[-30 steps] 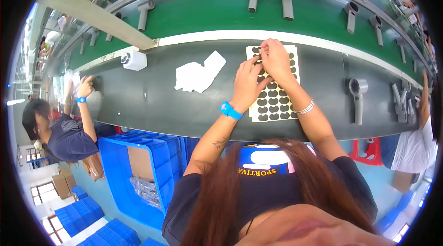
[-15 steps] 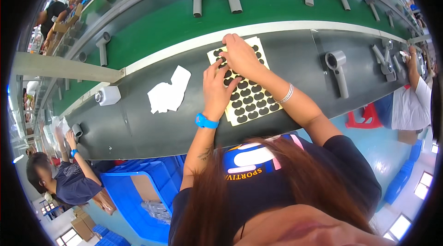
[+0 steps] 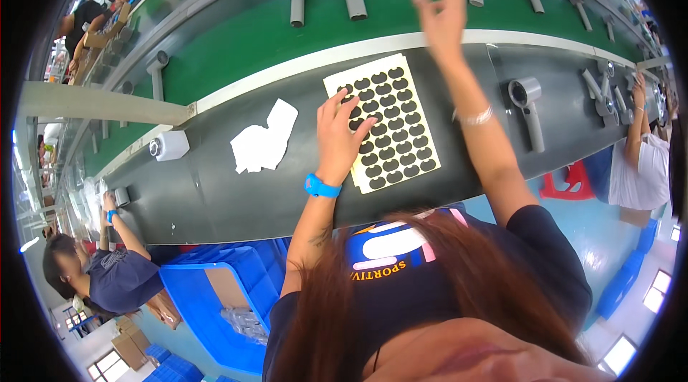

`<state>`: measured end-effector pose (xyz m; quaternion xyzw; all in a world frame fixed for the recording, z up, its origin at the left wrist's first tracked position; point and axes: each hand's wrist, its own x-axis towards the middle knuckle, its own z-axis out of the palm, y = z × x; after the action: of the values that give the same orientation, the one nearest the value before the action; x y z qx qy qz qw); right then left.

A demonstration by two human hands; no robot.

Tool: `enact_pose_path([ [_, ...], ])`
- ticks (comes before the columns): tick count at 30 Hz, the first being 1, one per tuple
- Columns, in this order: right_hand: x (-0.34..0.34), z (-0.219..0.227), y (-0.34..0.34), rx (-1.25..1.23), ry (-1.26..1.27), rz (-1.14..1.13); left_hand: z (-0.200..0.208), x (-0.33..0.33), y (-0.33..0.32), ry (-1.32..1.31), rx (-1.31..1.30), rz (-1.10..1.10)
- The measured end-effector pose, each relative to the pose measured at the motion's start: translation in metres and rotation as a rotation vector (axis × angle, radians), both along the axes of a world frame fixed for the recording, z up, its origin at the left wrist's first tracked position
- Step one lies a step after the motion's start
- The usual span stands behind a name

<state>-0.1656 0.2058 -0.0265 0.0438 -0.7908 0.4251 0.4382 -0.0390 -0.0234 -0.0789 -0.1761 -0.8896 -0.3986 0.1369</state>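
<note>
Rested the left hand [image 3: 335, 140] on the left side of the pale sheet of black stickers [image 3: 390, 122], just right of centre in the frame, fingers spread and tips down, probably to stop it sliding. Held the right hand [image 3: 443, 20] well apart from the left, over the green belt [image 3: 236, 59] at the upper right of centre, thumb and fingers curled toward one another. Could not tell, for motion blur, about any sticker between them. Had the sheet flat on the dark bench [image 3: 215, 199], seemingly for easy reach. Saw crumpled white paper [image 3: 264, 142] left of it, perhaps set aside for room, and a grey handheld device [image 3: 532, 122] at centre right. Lost several stickers under the left hand, and most of an apparent second sheet underneath. Could not sort out the jumbled grey parts [image 3: 605, 99] at far right, nor identify the plastic-wrapped contents [image 3: 245, 325] of the blue crate [image 3: 188, 308] at lower left.
</note>
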Motion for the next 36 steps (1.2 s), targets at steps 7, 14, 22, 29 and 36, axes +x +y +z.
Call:
enact_pose_path([
  [7, -0.051, -0.050, 0.124, 0.318, -0.628, -0.767, 0.003, 0.003, -0.001, -0.007, 0.003, -0.007],
  [14, -0.037, -0.007, 0.111, 0.010, -0.117, -0.375, 0.008, 0.006, 0.002, -0.057, 0.002, -0.024],
  [22, 0.092, 0.065, 0.016, 0.267, -0.005, 0.428, 0.052, 0.007, 0.010, 0.011, 0.205, 0.043],
  [29, 0.152, 0.048, -0.031, 0.251, -0.195, 0.618, 0.085, 0.026, 0.025, -0.356, 0.726, -0.413],
  [36, 0.181, 0.070, -0.023, -0.433, -0.402, 0.718, 0.082, 0.040, 0.018, -0.400, 0.832, -0.392],
])
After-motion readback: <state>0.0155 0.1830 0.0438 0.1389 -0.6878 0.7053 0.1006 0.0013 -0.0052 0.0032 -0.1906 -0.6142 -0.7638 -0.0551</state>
